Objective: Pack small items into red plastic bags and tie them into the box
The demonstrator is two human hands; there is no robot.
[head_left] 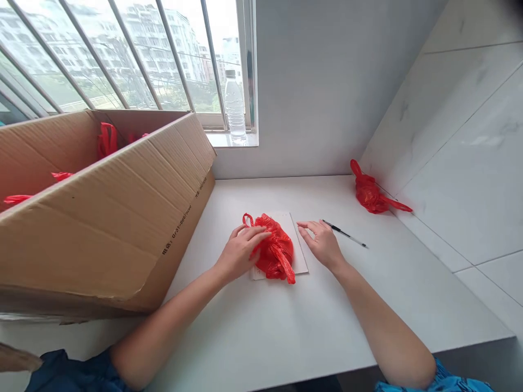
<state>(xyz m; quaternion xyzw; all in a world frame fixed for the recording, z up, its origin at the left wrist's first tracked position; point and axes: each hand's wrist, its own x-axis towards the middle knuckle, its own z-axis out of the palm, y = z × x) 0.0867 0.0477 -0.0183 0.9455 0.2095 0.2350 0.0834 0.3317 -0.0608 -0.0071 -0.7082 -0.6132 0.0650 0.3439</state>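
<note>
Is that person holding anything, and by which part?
No firm grip: the left hand rests on the red plastic bag; the right hand lies open beside it.

Upper-floor room, apartment-style, seen from beside long white counter (261,332); home or small packing corner, cannot tell which. Barred window (134,54) overlooks high-rise blocks (163,49) and treetops. Water bottle (235,106) stands on sill (232,140). Plain grey wall (310,81) behind counter, marble-look tiles (461,163) at right. Cardboard carton (102,218) on counter, red plastic bags (370,190) inside and beside it, pen (345,234) nearby: domestic finishes, packing materials alongside.
</note>
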